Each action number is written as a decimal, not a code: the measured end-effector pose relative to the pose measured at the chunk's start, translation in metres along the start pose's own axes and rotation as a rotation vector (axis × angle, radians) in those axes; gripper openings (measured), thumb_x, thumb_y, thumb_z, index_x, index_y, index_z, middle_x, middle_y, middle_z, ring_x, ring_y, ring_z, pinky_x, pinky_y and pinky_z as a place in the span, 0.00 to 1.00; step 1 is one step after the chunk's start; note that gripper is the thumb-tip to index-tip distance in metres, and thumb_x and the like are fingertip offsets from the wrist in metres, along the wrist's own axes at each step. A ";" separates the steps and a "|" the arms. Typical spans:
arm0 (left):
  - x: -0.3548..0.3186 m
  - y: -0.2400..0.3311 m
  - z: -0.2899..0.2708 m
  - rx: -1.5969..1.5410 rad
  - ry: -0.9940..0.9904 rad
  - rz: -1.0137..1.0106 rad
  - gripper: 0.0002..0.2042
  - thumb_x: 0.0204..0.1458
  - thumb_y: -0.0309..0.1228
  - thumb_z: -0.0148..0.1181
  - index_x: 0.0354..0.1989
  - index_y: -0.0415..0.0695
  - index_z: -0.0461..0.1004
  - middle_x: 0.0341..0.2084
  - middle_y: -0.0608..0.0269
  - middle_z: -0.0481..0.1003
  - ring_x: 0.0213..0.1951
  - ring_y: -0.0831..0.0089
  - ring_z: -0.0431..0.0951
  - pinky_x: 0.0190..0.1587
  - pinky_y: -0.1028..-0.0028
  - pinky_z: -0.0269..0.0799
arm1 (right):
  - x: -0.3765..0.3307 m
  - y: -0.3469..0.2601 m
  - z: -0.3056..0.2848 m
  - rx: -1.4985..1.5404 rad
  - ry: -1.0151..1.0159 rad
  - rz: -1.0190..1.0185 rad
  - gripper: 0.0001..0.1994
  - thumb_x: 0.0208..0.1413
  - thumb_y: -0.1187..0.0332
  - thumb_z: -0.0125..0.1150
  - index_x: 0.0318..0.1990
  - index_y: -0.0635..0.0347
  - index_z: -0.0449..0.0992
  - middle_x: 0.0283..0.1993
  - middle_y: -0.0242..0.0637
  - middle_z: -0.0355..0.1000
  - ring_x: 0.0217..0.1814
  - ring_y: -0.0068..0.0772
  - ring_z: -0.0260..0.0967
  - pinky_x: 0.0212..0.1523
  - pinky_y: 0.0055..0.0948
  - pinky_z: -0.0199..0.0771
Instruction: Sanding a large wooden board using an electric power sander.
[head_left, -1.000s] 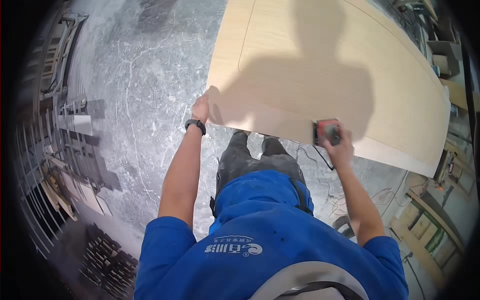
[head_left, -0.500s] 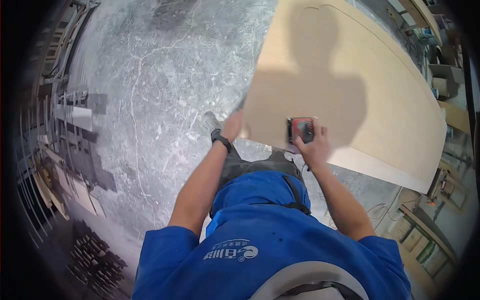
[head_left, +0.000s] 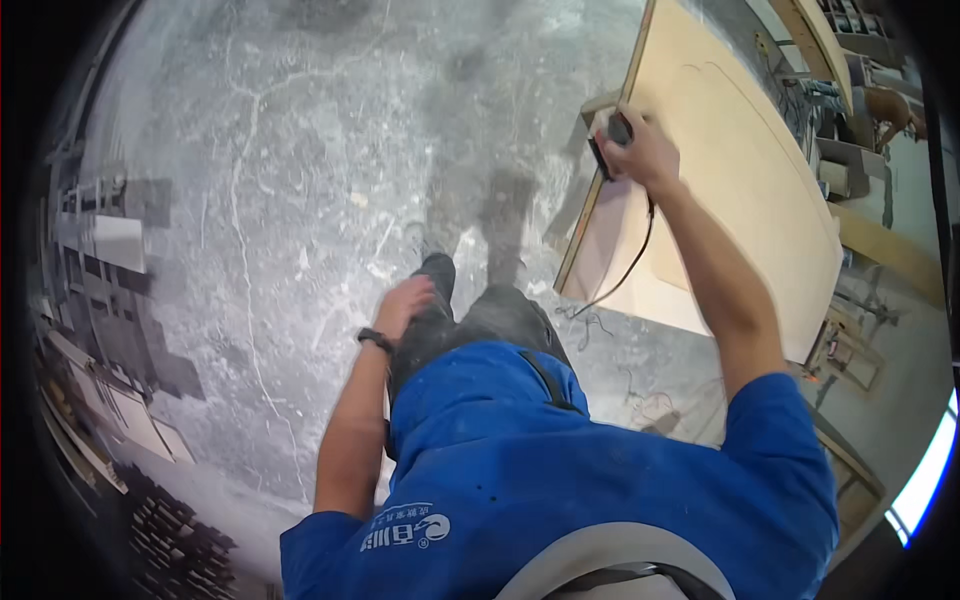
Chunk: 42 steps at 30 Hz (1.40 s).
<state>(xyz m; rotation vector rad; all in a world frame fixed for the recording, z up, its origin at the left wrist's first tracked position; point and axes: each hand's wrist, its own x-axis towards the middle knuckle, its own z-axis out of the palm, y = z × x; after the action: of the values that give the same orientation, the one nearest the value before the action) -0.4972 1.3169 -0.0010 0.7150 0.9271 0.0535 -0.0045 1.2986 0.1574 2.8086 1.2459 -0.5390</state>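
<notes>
My right hand (head_left: 648, 155) is wrapped round a small red and black power sander (head_left: 603, 155), with a black cord trailing from it. The sander is at the left edge of a large pale wooden panel (head_left: 735, 190), turned on its side against that edge. My left hand (head_left: 405, 303) hangs beside my left leg, apart from the panel. It is smeared by motion, so its fingers cannot be read, and no object shows in it.
The panel rests on a wooden support (head_left: 600, 105) above a cracked grey concrete floor (head_left: 330, 180). The sander's cord (head_left: 632, 268) droops past the panel's near corner. Racks and boards (head_left: 120, 240) line the left. Wooden frames and clutter (head_left: 850, 360) stand at the right.
My right hand has carried the sander from the panel's near face up to its left edge and tilted it. My left hand has left the panel's edge and dropped back beside my leg.
</notes>
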 end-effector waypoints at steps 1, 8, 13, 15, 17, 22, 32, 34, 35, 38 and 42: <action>-0.012 -0.002 -0.027 -0.033 0.155 -0.097 0.20 0.63 0.39 0.54 0.61 0.43 0.72 0.50 0.61 0.79 0.46 0.73 0.80 0.46 0.75 0.74 | 0.015 -0.017 -0.004 -0.012 -0.019 -0.002 0.36 0.45 0.54 0.69 0.66 0.43 0.69 0.58 0.43 0.72 0.58 0.50 0.74 0.53 0.46 0.76; -0.116 -0.089 -0.165 -0.179 0.751 -0.409 0.24 0.62 0.45 0.55 0.61 0.45 0.71 0.53 0.59 0.77 0.49 0.64 0.79 0.49 0.65 0.74 | 0.038 -0.095 0.097 -0.754 -0.612 -0.380 0.18 0.46 0.61 0.65 0.48 0.48 0.84 0.49 0.40 0.80 0.52 0.42 0.78 0.48 0.40 0.79; -0.155 -0.096 -0.150 -0.317 0.887 -0.447 0.25 0.62 0.45 0.55 0.63 0.43 0.69 0.55 0.56 0.76 0.52 0.63 0.78 0.49 0.65 0.73 | -0.036 -0.102 0.148 -0.677 -0.934 -0.426 0.22 0.48 0.54 0.66 0.52 0.48 0.81 0.51 0.42 0.80 0.54 0.46 0.78 0.49 0.42 0.79; -0.160 -0.094 -0.134 -0.324 0.889 -0.458 0.26 0.62 0.45 0.55 0.63 0.43 0.68 0.55 0.56 0.76 0.52 0.62 0.78 0.50 0.64 0.73 | -0.061 -0.100 0.162 -0.658 -1.035 -0.466 0.23 0.49 0.53 0.66 0.53 0.47 0.80 0.52 0.42 0.79 0.54 0.47 0.77 0.50 0.42 0.79; -0.162 -0.089 -0.128 -0.318 0.876 -0.456 0.26 0.62 0.45 0.55 0.64 0.42 0.68 0.55 0.56 0.76 0.53 0.62 0.78 0.50 0.64 0.73 | -0.084 -0.103 0.170 -0.629 -1.090 -0.427 0.24 0.49 0.54 0.66 0.55 0.47 0.80 0.52 0.42 0.79 0.55 0.47 0.77 0.51 0.42 0.79; -0.148 -0.069 -0.138 -0.274 0.844 -0.405 0.28 0.62 0.47 0.55 0.66 0.42 0.66 0.57 0.57 0.74 0.54 0.61 0.77 0.52 0.63 0.74 | -0.095 -0.123 0.147 -0.591 -1.077 -0.425 0.22 0.48 0.57 0.66 0.52 0.47 0.82 0.51 0.43 0.80 0.55 0.48 0.78 0.51 0.43 0.80; -0.050 0.087 -0.156 -0.071 0.840 -0.429 0.25 0.62 0.45 0.54 0.64 0.45 0.68 0.56 0.57 0.75 0.49 0.63 0.79 0.44 0.67 0.77 | 0.107 -0.100 0.060 -0.553 -0.850 -0.237 0.15 0.49 0.64 0.63 0.44 0.54 0.86 0.47 0.43 0.81 0.51 0.45 0.80 0.50 0.40 0.80; -0.012 0.129 -0.147 -0.084 0.892 -0.406 0.25 0.62 0.45 0.54 0.64 0.44 0.68 0.56 0.55 0.76 0.48 0.64 0.80 0.44 0.67 0.78 | 0.168 -0.082 0.054 -0.540 -0.814 -0.253 0.14 0.50 0.65 0.63 0.44 0.54 0.86 0.48 0.43 0.81 0.52 0.44 0.79 0.49 0.39 0.80; 0.003 0.149 -0.138 -0.093 0.922 -0.400 0.25 0.62 0.45 0.54 0.63 0.44 0.69 0.55 0.55 0.76 0.48 0.64 0.80 0.43 0.67 0.78 | 0.195 -0.075 0.046 -0.548 -0.789 -0.283 0.14 0.50 0.66 0.62 0.45 0.54 0.86 0.48 0.44 0.81 0.52 0.44 0.79 0.49 0.38 0.80; 0.052 0.209 -0.099 -0.080 0.860 -0.356 0.25 0.62 0.45 0.54 0.62 0.43 0.70 0.53 0.54 0.77 0.47 0.64 0.80 0.44 0.67 0.77 | 0.288 -0.061 0.012 -0.573 -0.757 -0.232 0.14 0.52 0.66 0.62 0.46 0.53 0.85 0.51 0.43 0.80 0.54 0.43 0.79 0.49 0.38 0.81; 0.114 0.291 -0.037 0.082 0.736 -0.294 0.22 0.63 0.43 0.55 0.59 0.41 0.72 0.49 0.54 0.79 0.43 0.68 0.81 0.41 0.71 0.77 | 0.399 -0.035 -0.022 -0.467 -0.585 -0.070 0.15 0.55 0.66 0.61 0.49 0.54 0.84 0.57 0.43 0.78 0.56 0.45 0.78 0.50 0.43 0.81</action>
<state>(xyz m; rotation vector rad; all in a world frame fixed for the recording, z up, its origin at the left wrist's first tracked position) -0.3809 1.5994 0.0736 0.6318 1.7398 0.0173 0.2241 1.6112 0.0543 2.0252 1.1504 -0.8578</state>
